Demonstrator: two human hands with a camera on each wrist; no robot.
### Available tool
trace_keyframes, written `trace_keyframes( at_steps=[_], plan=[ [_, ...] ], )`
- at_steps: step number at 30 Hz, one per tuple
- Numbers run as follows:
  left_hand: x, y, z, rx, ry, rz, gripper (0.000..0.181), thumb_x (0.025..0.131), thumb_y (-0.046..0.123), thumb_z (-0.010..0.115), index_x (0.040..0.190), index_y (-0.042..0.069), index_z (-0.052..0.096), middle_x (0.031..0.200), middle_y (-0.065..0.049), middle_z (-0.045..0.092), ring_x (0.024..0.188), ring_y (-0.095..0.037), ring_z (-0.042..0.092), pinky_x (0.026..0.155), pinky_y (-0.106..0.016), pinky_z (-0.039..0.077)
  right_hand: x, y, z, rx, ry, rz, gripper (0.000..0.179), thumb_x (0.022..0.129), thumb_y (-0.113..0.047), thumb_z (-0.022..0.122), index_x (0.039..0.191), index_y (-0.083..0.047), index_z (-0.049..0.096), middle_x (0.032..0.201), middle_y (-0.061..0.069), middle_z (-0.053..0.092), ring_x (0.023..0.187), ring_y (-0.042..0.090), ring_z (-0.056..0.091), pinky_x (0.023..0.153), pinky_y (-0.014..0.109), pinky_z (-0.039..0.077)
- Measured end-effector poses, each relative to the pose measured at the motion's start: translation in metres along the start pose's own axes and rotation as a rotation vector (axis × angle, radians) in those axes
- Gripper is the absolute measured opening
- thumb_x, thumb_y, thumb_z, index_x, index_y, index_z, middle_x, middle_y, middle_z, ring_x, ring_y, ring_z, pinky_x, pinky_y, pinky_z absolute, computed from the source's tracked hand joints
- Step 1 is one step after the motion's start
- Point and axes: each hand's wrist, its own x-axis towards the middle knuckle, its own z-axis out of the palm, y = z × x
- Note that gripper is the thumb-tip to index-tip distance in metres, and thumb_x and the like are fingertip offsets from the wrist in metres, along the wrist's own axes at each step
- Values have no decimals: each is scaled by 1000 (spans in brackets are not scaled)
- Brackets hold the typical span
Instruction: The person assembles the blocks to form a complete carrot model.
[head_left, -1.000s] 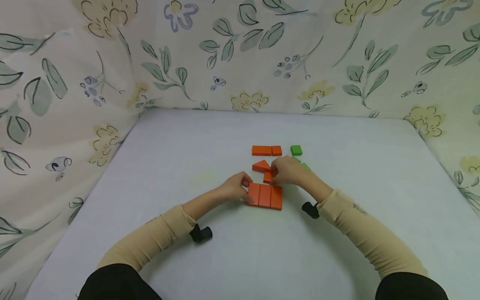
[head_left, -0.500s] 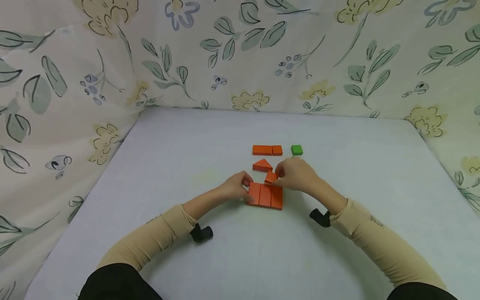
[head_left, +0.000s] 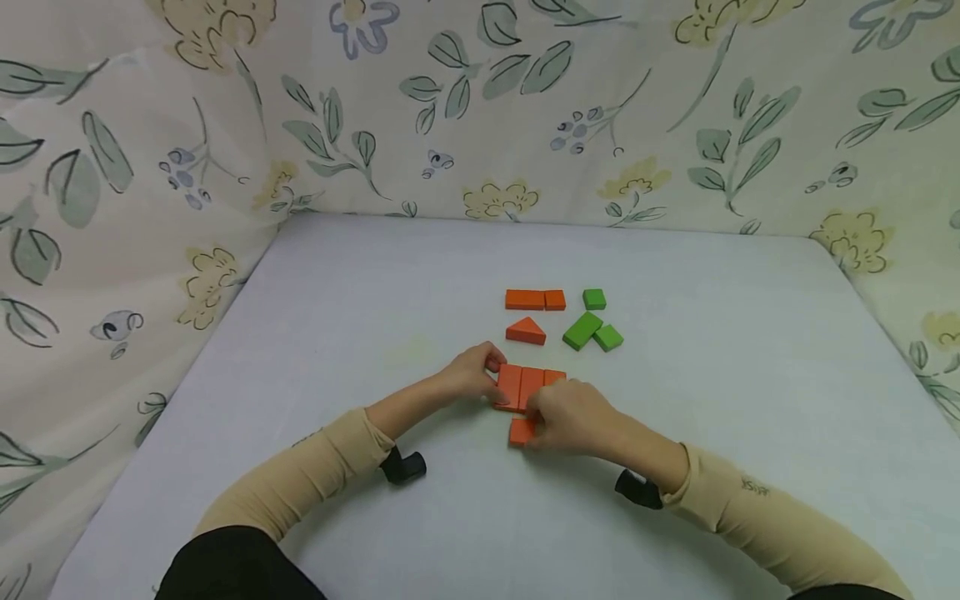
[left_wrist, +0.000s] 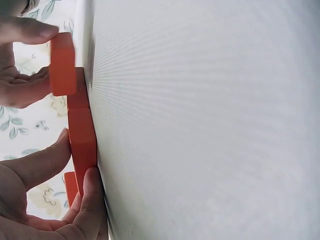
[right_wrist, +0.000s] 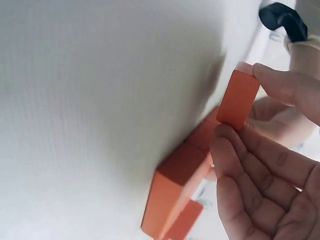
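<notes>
Three flat orange rectangular blocks (head_left: 531,385) lie side by side on the white table. My left hand (head_left: 468,373) holds the left end of this row, its thumb on the near corner and a finger at the far one. Between thumb and fingertips my right hand (head_left: 577,418) pinches a small orange block (right_wrist: 239,99), just on the near side of the row. In the left wrist view that small block (left_wrist: 63,65) is raised off the table, apart from the row. The right hand hides part of the row's right block in the head view.
Beyond the row lie an orange triangular block (head_left: 526,332), a long orange block (head_left: 524,299) and a short one (head_left: 555,300) end to end. Three green blocks (head_left: 582,330) lie to their right. A floral cloth (head_left: 480,108) hangs behind the table (head_left: 360,292).
My right hand has taken the small orange block from the far side of the row to its near side, uncovering the green blocks. My left hand has stayed in place.
</notes>
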Motion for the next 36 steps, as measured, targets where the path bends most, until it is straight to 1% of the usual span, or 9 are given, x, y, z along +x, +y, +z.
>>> trace_keyframes(
  at_steps=[4,7,11,13,16,24,33,36],
  plan=[
    [-1,0,0,-9,-3,3,52,74,-2,81,118,0,53,108,-11,57,90,-21,59,86,-32,45,0,-3,7,-67,-1,-21,29,74,-18,82,64,-13,55,54,-8,31,51,7,33,48,21,26],
    [-1,1,0,-14,-5,3,52,74,-2,81,118,0,53,108,-11,57,89,-21,59,84,-31,45,0,-6,10,-111,37,-39,34,74,-19,82,63,-13,50,53,-7,32,50,7,33,47,21,27],
    [-1,1,0,-10,-3,0,52,74,-2,81,118,0,53,108,-11,57,89,-21,58,82,-30,46,0,-8,11,-152,100,-71,34,74,-21,83,65,-13,51,55,-6,34,50,7,33,46,21,28],
    [-1,0,0,-11,0,-2,52,74,-2,81,118,0,53,108,-11,57,89,-21,58,82,-30,45,0,-8,11,-161,118,-88,33,74,-21,83,65,-13,52,55,-7,34,50,7,33,46,20,28],
    [-1,0,0,-14,-1,-5,52,74,-3,81,117,1,53,108,-11,56,89,-21,57,82,-30,45,2,-7,10,-152,122,-100,31,74,-20,83,66,-12,54,56,-7,34,51,7,33,46,20,28],
    [1,-1,0,-15,-6,-2,51,74,-3,81,117,0,53,107,-11,56,89,-21,57,83,-30,45,10,0,9,-142,104,-54,36,76,-24,82,64,-13,50,55,-7,34,51,7,33,47,21,27],
    [1,0,0,-11,-13,-3,50,75,-2,80,117,1,53,106,-11,55,92,-22,53,83,-31,45,12,3,5,-118,95,-37,35,74,-26,85,66,-12,53,55,-7,35,52,7,34,48,21,28],
    [1,-1,0,-13,-13,4,50,74,-2,81,116,0,53,106,-11,56,92,-22,53,82,-30,45,12,4,1,-107,93,-34,34,74,-27,85,67,-12,55,55,-7,37,53,8,36,49,21,29]
  ],
)
